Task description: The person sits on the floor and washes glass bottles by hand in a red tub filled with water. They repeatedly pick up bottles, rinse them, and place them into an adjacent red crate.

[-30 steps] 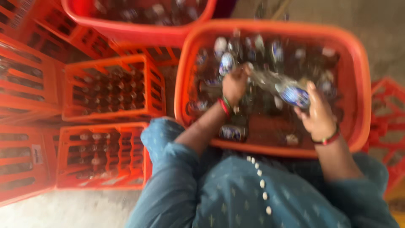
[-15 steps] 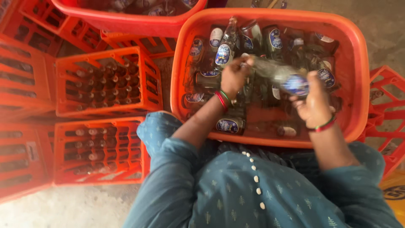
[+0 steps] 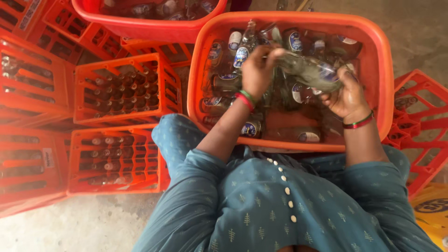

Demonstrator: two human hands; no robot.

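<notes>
A clear glass bottle (image 3: 311, 71) lies nearly level above the orange tub (image 3: 382, 84), gripped at both ends and raised over the other bottles in it. The left hand (image 3: 257, 70) is closed around its neck end, fingers wrapped tight; red and green bangles circle that wrist. The right hand (image 3: 347, 93) is clamped on the bottle's base end, with a similar bangle at the wrist. Below the held bottle, the tub is filled with loose glass bottles (image 3: 240, 56) bearing oval blue and white labels, lying and leaning at all angles. A second orange tub (image 3: 149, 25) touches the first tub's far left corner. To the left of the tub sit orange crates (image 3: 121, 91) with bottles standing in their compartments. Just right of the tub is an empty-looking red crate (image 3: 420, 121).
</notes>
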